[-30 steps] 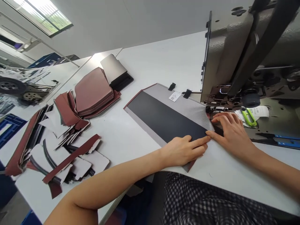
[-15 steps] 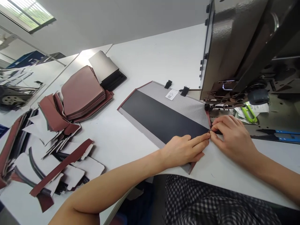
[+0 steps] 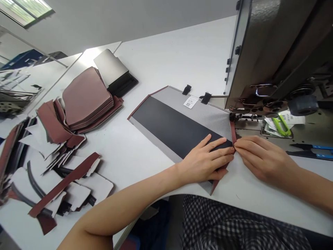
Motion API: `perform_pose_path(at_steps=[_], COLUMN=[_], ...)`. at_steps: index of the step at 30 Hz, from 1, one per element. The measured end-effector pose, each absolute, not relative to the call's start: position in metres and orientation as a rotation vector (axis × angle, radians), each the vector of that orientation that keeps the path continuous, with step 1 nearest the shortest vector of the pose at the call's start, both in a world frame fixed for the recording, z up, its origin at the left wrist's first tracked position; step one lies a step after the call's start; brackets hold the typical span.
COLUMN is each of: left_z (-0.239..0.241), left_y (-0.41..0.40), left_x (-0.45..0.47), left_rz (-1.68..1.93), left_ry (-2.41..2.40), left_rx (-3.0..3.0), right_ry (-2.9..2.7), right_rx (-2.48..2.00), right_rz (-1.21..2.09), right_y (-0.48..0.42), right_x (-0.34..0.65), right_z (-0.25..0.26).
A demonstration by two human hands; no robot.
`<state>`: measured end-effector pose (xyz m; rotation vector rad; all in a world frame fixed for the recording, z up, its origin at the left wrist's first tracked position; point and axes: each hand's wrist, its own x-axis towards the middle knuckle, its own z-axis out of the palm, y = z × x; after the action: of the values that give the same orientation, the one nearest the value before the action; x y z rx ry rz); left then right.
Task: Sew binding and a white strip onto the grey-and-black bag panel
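A flat grey fabric panel (image 3: 208, 118) with a wide black band and dark red edging lies on the white table, its right edge at the sewing machine's foot (image 3: 232, 117). My left hand (image 3: 208, 159) rests flat on the panel's lower right part, fingers spread and pointing right. Just beside it, my right hand (image 3: 260, 156) pinches the dark red edging strip (image 3: 233, 133) at the panel's right edge, below the foot. A white label (image 3: 190, 102) and two black tabs sit along the panel's upper edge.
The sewing machine (image 3: 270, 52) fills the upper right. Blue-handled snips (image 3: 312, 151) and a lime-green cutter (image 3: 282, 125) lie to the right. Stacked dark red pieces (image 3: 87, 97) and scattered offcuts (image 3: 67, 184) cover the left, beside a black stack (image 3: 123, 83).
My left fingers have spread wider over the panel. My right fingers have closed together on the edging, and more of the red strip shows below the foot. The view has shifted slightly.
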<state>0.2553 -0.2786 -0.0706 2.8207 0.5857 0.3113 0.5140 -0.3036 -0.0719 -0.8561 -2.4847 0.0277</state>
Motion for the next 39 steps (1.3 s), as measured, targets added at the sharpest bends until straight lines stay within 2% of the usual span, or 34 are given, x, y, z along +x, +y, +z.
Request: perform_pose_path(at_steps=[4,10,22,33,39], left_z=[-0.069,-0.066,-0.065,-0.066,-0.065], left_y=[-0.272,-0.243,-0.199,-0.194,-0.225], left_x=[0.255,0.256,0.268,0.270,0.287], left_rz=[0.349,0.293,0.323,0.315,0.387], left_ry=[0.577,0.572,0.672,0.716,0.964], left_rx=[2.805,2.749,2.701,2.649,2.530], right_ry=[-2.469,-2.478,-2.459,-2.457,-2.304], right_rx=[-0.833,-0.913,-1.152,-1.132,-1.222], right_rz=[0.086,0.005,-0.317,-0.262,0.014], right_y=[-0.298,-0.279,-0.260,-0.262,-0.273], right_x=[0.521,0.521,0.509,0.512,0.518], right_z=[-0.072,-0.076,-0.080,-0.079,-0.071])
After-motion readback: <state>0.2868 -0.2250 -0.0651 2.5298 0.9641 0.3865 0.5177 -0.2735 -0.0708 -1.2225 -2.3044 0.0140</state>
